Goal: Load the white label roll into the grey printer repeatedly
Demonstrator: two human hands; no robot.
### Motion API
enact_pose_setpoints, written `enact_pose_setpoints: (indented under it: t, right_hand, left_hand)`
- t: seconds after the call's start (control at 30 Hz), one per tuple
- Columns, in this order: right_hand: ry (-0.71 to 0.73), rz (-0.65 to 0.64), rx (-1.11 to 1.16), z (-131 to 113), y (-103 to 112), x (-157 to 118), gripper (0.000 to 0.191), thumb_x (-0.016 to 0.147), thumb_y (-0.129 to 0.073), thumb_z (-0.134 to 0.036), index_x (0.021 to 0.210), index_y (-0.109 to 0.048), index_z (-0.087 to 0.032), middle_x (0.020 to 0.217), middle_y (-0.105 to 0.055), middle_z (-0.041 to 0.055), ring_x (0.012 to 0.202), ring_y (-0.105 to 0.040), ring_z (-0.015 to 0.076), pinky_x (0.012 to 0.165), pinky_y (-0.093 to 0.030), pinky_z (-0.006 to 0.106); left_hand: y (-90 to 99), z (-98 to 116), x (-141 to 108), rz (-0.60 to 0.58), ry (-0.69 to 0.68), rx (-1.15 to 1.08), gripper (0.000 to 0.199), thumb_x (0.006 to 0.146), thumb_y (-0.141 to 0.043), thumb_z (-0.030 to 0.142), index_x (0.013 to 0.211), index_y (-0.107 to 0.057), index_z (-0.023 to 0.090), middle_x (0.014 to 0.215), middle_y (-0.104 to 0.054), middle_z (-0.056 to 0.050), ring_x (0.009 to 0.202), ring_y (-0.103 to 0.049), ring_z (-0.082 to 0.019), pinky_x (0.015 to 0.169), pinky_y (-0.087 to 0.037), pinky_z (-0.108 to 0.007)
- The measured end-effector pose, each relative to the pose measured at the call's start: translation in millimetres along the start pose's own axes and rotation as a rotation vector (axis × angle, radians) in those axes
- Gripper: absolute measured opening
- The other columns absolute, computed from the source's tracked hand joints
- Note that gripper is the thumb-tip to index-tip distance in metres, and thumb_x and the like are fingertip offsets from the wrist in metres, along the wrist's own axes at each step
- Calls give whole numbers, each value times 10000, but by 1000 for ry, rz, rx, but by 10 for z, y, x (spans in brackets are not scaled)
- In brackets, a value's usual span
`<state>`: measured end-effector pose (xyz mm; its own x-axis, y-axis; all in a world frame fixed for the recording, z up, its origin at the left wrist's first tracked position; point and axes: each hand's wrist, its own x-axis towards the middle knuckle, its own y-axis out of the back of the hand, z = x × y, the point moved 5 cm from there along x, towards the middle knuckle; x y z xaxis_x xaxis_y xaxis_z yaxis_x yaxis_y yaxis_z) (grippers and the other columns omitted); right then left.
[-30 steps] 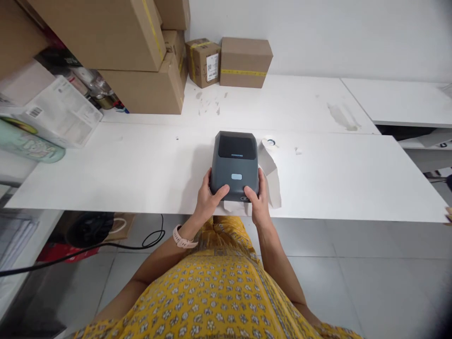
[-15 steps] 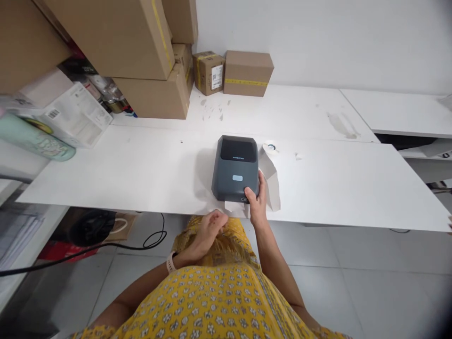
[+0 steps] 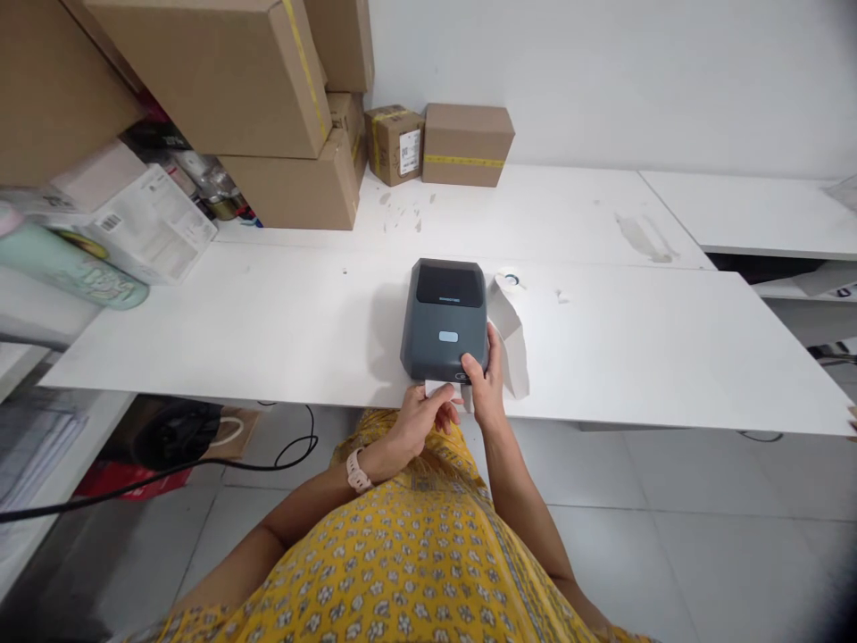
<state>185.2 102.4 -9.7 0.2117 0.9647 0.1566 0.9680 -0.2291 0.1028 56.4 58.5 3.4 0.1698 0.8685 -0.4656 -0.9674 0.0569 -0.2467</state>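
Note:
A dark grey label printer [image 3: 445, 321] with a black window and a pale button stands near the table's front edge. My right hand [image 3: 487, 379] grips its lower right corner, thumb on top and fingers along the side. From the printer's front slot comes a short piece of white label paper [image 3: 435, 388]. My left hand [image 3: 425, 415] is closed on that paper, thumb above it and fingers curled below. To the right of the printer lies a loose curling strip of white paper [image 3: 514, 348], with a small roll [image 3: 511, 279] at its far end.
Brown cardboard boxes [image 3: 287, 192] are stacked at the back left, and two smaller taped ones, including a wide box [image 3: 469, 143], stand by the wall. A mint green bottle [image 3: 80, 268] lies at the far left. A black cable [image 3: 268, 466] runs below the white table [image 3: 636, 348].
My left hand has moved up and right from below the table edge and taken hold of the paper at the printer's slot. The right hand stays on the printer.

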Motion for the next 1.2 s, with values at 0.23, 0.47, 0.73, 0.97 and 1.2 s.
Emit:
enact_pose_setpoints:
  t: [0.23,0.47,0.73,0.97,1.2]
  right_hand:
    - [432,46,-490,-586,25,-93,376,955,-583,-435,1327,-615,-388,1677,-281,-41,1580,-131,337,1251,-156,641]
    - [469,-98,-685,-698,-118,55,213,979,-568,-467,1109,-704,-368,1532,-536,-53,1554,-248,332,1238,-8,694]
    - [378,-40,-390,-580,108,38,399,1034,-382,-513,1338,-600,-375,1617,-420,-4,1550,-276,284,1228,-226,660]
    - [286,31,-139,-551,231,237,563,1046,-224,-564,1577,-282,-389,1673,-301,17,1558,-270,254,1244,-283,596]
    - [494,44,-159,-1093,-53,919,638,1018,-204,-646,1604,-156,-397,1705,-178,5,1585,-166,278,1279,-208,570]
  left_hand:
    - [191,83,-215,-287,10,331,624,922,-466,574,445,-593,192,426,-546,-31,421,-520,-120,539,-420,-279]
    - [704,349,-188,145,-295,254,583,929,-470,560,481,-592,207,476,-559,-22,487,-519,-132,563,-433,-284]
    - [692,669,-13,340,-616,230,476,979,-447,534,1317,-627,252,1474,-584,-58,1397,-498,-238,1174,-394,-405]
    - [683,779,445,304,-614,223,516,975,-451,509,1413,-542,251,1547,-514,-61,1469,-426,-236,1233,-314,-412]
    - [612,844,1083,234,-518,383,641,815,-660,337,1422,-503,207,1451,-593,-128,1346,-546,-316,1129,-418,-485]
